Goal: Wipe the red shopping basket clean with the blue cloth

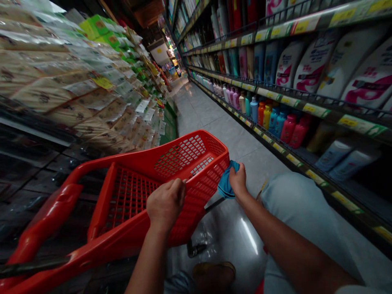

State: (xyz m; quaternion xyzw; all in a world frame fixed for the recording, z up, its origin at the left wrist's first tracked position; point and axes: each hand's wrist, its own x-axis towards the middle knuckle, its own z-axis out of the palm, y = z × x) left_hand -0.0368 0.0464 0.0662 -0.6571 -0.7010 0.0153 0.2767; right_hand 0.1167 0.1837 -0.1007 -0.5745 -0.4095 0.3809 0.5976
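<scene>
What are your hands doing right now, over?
Left hand on the red plastic shopping cart. Right hand pressing a blue cloth on its rim. Shelves of bottles alongside on the right.

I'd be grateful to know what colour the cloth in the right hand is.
The cloth is blue, best seen in the head view.
</scene>
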